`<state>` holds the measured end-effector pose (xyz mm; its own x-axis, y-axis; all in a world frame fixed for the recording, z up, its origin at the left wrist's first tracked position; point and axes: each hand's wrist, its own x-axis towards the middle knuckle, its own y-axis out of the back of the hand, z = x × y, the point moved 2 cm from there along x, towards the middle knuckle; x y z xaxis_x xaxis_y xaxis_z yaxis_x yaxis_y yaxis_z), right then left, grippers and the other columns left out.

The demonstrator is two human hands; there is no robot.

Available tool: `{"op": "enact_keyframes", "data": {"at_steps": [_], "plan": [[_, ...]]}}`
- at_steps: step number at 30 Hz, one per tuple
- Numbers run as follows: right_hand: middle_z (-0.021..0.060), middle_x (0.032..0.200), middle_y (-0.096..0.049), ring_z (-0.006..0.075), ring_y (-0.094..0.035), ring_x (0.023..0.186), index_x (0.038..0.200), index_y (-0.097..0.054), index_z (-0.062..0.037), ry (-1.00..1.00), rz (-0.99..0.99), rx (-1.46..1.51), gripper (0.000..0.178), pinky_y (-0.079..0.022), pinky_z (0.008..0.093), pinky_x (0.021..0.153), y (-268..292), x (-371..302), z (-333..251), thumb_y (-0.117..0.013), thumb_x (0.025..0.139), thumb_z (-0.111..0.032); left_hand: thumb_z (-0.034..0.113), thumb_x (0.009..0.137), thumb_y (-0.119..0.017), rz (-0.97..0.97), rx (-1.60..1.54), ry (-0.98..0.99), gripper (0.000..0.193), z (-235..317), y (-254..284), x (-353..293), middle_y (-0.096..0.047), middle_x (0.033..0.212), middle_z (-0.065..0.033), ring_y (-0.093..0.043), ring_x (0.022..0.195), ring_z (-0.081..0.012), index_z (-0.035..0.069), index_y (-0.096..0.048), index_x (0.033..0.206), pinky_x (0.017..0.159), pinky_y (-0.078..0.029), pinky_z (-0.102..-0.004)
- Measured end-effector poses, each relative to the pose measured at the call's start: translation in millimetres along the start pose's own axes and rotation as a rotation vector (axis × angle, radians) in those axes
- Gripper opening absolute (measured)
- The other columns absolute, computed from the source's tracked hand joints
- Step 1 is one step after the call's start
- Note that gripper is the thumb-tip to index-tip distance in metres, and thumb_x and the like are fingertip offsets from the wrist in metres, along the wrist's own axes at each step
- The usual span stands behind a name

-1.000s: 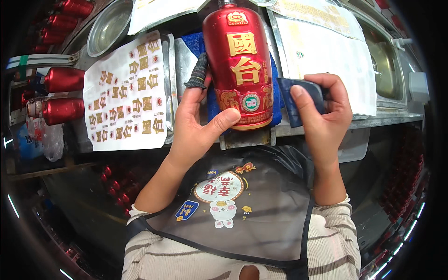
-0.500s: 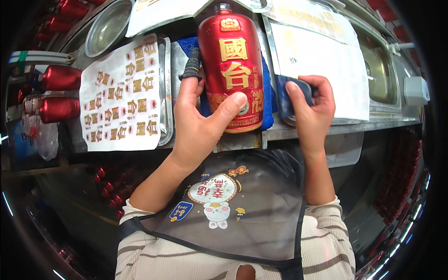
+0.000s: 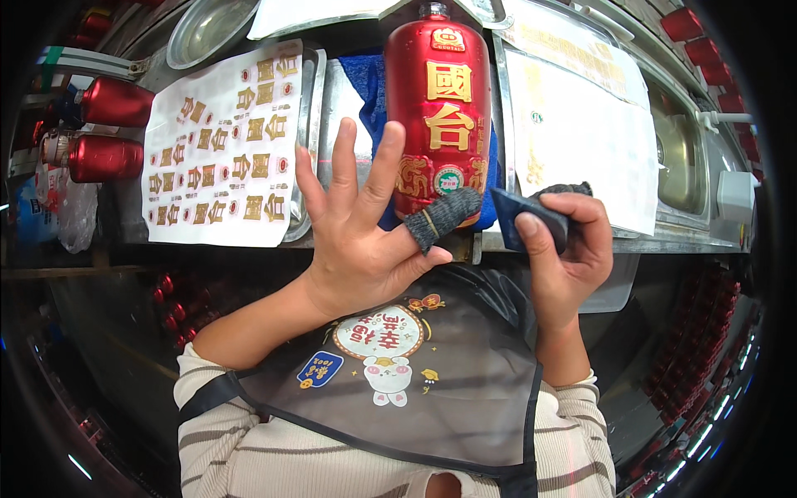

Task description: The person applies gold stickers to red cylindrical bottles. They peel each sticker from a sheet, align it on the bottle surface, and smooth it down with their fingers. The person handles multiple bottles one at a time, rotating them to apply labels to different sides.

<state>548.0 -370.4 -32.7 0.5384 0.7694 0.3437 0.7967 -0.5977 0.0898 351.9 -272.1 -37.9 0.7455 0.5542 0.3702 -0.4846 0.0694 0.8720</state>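
A red bottle with raised gold characters lies on a blue cloth, its neck pointing away from me. My left hand is spread over the bottle's near left side; its index finger wears a dark grey knitted finger cover that overlaps the bottle's base in view. Nothing is held in this hand. To the right of the bottle, my right hand pinches a dark blue flat scraper between thumb and fingers. A grey knitted cover shows on a right finger too.
On the left, a white sheet of gold character stickers lies on a metal tray. Another white sheet covers a tray at right. A metal bowl stands far left; red bottles lie beyond the sticker sheet.
My left hand has let go of the bottle and spread its fingers. My right hand has moved slightly nearer me with the scraper, which is now tilted. A round green-and-white sticker on the bottle is now uncovered.
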Motion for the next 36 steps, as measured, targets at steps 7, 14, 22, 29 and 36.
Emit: {"op": "enact_keyframes", "data": {"at_steps": [7, 14, 22, 29, 36], "plan": [[0.0077, 0.089, -0.065, 0.0121, -0.062, 0.076, 0.099, -0.064, 0.0003, 0.017, -0.084, -0.125, 0.022, -0.050, 0.0245, 0.070, -41, 4, -8, -0.077, 0.083, -0.006, 0.049, 0.092, -0.062, -0.004, -0.103, 0.232, 0.044, -5, -14, -33, -0.017, 0.157, -0.0356, -0.011, 0.147, -0.0541, 0.015, -0.074, 0.117, 0.111, 0.005, -0.0674], [0.0046, 0.083, -0.063, 0.0086, -0.060, 0.077, 0.097, -0.064, -0.0014, 0.002, -0.160, -0.185, 0.018, -0.049, 0.0224, 0.070, -33, 24, -28, -0.075, 0.084, -0.006, 0.045, 0.086, -0.071, 0.114, -0.202, 0.169, 0.058, -10, -9, -27, -0.023, 0.157, -0.0331, -0.017, 0.148, -0.0486, 0.003, -0.066, 0.126, 0.113, 0.003, -0.0640], [0.0057, 0.107, -0.062, 0.0089, -0.057, 0.096, 0.120, -0.059, 0.0024, -0.386, 0.002, 0.098, 0.033, -0.047, 0.0232, 0.087, 6, 10, 1, -0.067, 0.090, -0.005, 0.041, 0.065, -0.089, 0.030, -0.368, 0.103, 0.096, -29, -16, 22, -0.052, 0.139, -0.0174, -0.044, 0.135, -0.0372, 0.003, -0.044, 0.141, 0.116, -0.003, -0.0634], [0.0120, 0.134, -0.056, 0.0174, -0.057, 0.117, 0.141, -0.045, 0.0022, -1.054, -0.490, 0.750, 0.066, -0.045, 0.0311, 0.102, -29, -23, 6, -0.065, 0.078, 0.000, 0.037, 0.061, -0.092, 0.146, -0.578, 0.152, 0.087, -18, -1, 34, -0.064, 0.123, -0.0135, -0.058, 0.120, -0.0317, 0.002, -0.053, 0.131, 0.116, -0.006, -0.0625], [0.0065, 0.100, -0.069, 0.0142, -0.063, 0.094, 0.102, -0.068, 0.0030, -0.599, -0.860, 0.408, 0.028, -0.048, 0.0272, 0.087, -3, 8, -2, -0.063, 0.075, -0.003, 0.039, 0.062, -0.087, 0.232, -0.109, -0.025, 0.095, -9, -7, 27, -0.043, 0.145, -0.0306, -0.039, 0.137, -0.0481, -0.004, -0.048, 0.137, 0.110, -0.007, -0.0707]]}}
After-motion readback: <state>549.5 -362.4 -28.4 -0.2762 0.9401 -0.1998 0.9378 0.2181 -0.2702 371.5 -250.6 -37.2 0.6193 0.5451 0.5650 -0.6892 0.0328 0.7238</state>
